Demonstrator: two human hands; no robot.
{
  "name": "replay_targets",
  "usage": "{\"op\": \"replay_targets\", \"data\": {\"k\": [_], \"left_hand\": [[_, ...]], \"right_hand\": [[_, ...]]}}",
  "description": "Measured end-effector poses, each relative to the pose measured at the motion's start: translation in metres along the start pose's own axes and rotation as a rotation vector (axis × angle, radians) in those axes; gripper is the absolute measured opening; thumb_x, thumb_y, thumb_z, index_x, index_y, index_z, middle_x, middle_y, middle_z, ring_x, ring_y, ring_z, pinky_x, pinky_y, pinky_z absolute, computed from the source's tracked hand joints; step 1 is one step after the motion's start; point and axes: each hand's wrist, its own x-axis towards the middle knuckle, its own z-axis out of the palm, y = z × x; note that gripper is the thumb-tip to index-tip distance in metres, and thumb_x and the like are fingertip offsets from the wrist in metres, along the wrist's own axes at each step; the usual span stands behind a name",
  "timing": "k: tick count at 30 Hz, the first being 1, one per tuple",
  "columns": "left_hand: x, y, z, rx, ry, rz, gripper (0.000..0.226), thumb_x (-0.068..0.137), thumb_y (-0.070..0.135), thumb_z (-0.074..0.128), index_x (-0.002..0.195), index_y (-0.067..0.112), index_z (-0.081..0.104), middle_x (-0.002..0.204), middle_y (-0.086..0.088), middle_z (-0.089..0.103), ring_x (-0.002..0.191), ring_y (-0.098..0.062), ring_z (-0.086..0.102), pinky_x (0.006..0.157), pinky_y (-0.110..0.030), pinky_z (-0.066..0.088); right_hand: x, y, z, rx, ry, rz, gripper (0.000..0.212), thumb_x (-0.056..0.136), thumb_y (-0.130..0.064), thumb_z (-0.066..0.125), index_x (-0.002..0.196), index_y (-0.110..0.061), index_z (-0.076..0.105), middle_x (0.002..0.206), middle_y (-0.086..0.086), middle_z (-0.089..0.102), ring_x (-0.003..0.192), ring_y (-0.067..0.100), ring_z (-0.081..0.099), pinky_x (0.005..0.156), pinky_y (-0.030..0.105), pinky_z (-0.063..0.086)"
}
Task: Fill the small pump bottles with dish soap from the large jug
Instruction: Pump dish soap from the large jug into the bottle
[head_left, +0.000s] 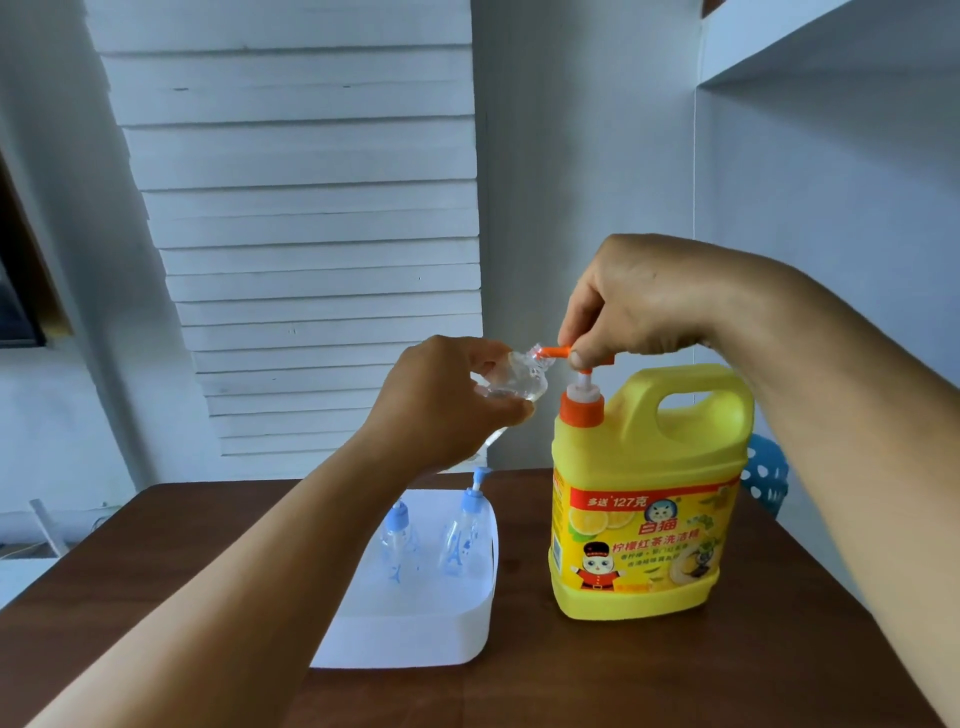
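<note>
- At the centre of the frame we see a clear small bottle (511, 379) held up in the air, tipped so its long axis runs toward the right, its open mouth touching the orange spout tip of the pump (579, 358).
- Our left hand (457, 400) holds that bottle, its fingers curled round the body from the left and below.
- Our right hand (639, 306), just right of centre, sits on top of the pump head, with fingers bent and pinching it from above; we judge it is the hand placed to press down.
- The pump rises from the orange cap of the large yellow jug (644, 499), which stands upright on the brown table (675, 675), right of centre.
- The relation that matters: mouth and spout must stay lined up, or soap may miss when the pump is pressed.
- Lower left of the jug, a white tray (415, 639) holds two more pump bottles (462, 535) with blue tops, upright.
</note>
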Motion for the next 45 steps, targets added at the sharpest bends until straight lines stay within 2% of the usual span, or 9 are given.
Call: {"op": "replay_targets", "data": {"k": [6,10,15,19,22,28,34,39,45], "left_hand": [[-0.004,-0.004,0.006,0.022,-0.025,-0.007,0.039,0.073,0.032,0.073,0.111,0.026,0.066,0.107,0.008,0.069,0.086,-0.006,0.059,0.069,-0.01,0.04],[-0.002,-0.001,0.001,-0.02,0.008,-0.009,0.039,0.073,0.031,0.074,0.11,0.025,0.066,0.099,0.011,0.066,0.085,-0.005,0.058,0.07,-0.01,0.04],[-0.003,-0.003,0.006,0.013,-0.019,-0.002,0.039,0.073,0.03,0.073,0.112,0.024,0.066,0.107,0.007,0.069,0.087,-0.008,0.06,0.069,-0.011,0.04],[-0.004,-0.003,0.005,-0.02,-0.003,-0.015,0.037,0.074,0.031,0.073,0.11,0.025,0.067,0.093,0.014,0.063,0.084,-0.004,0.058,0.066,-0.007,0.037],[-0.001,-0.001,0.002,-0.036,0.007,-0.013,0.038,0.073,0.03,0.074,0.11,0.024,0.067,0.088,0.015,0.059,0.082,-0.004,0.057,0.068,-0.007,0.038],[-0.003,-0.006,0.007,0.014,-0.029,-0.013,0.041,0.072,0.031,0.074,0.112,0.026,0.066,0.109,0.008,0.07,0.084,-0.004,0.059,0.066,-0.006,0.037],[0.0,-0.003,0.002,-0.031,0.01,-0.019,0.036,0.072,0.03,0.074,0.107,0.026,0.068,0.093,0.013,0.066,0.084,-0.006,0.061,0.069,-0.009,0.04],[-0.003,-0.006,0.007,0.007,-0.028,-0.014,0.033,0.071,0.032,0.073,0.104,0.03,0.068,0.101,0.013,0.07,0.085,-0.006,0.063,0.067,-0.011,0.041],[-0.001,-0.002,0.0,-0.027,0.003,-0.004,0.037,0.073,0.03,0.073,0.109,0.026,0.067,0.095,0.014,0.065,0.083,-0.004,0.058,0.069,-0.009,0.04]], "right_hand": [[-0.001,-0.002,0.011,-0.011,-0.017,0.02,0.018,0.073,-0.023,0.077,0.091,-0.022,0.077,0.076,-0.009,0.067,0.072,0.01,0.059,0.055,0.021,0.043],[0.0,-0.003,0.0,-0.001,-0.001,0.017,0.013,0.074,-0.023,0.076,0.087,-0.023,0.077,0.069,-0.008,0.068,0.066,0.01,0.058,0.051,0.022,0.04],[0.0,-0.002,0.012,-0.005,0.0,0.023,0.018,0.075,-0.023,0.076,0.093,-0.021,0.077,0.074,-0.008,0.066,0.069,0.009,0.057,0.051,0.02,0.04],[0.003,-0.005,0.004,-0.04,-0.024,0.009,0.016,0.075,-0.023,0.076,0.09,-0.021,0.077,0.065,-0.011,0.064,0.062,0.007,0.055,0.048,0.02,0.036],[0.004,-0.003,-0.002,-0.033,-0.017,-0.003,0.015,0.075,-0.024,0.076,0.089,-0.023,0.077,0.065,-0.01,0.065,0.064,0.009,0.058,0.05,0.021,0.038],[0.004,-0.004,0.01,-0.04,-0.057,0.011,0.018,0.073,-0.023,0.077,0.091,-0.021,0.077,0.066,-0.01,0.063,0.063,0.007,0.055,0.049,0.021,0.037],[0.005,-0.001,0.001,-0.014,-0.014,0.004,0.013,0.075,-0.024,0.075,0.088,-0.023,0.077,0.069,-0.009,0.067,0.06,0.006,0.055,0.048,0.02,0.036],[0.003,-0.002,0.011,-0.03,-0.036,0.012,0.017,0.072,-0.023,0.077,0.089,-0.023,0.077,0.069,-0.011,0.064,0.063,0.005,0.054,0.05,0.021,0.038],[0.005,-0.004,0.0,-0.046,-0.008,0.002,0.014,0.075,-0.023,0.076,0.089,-0.023,0.077,0.064,-0.011,0.063,0.058,0.006,0.052,0.047,0.02,0.034]]}}
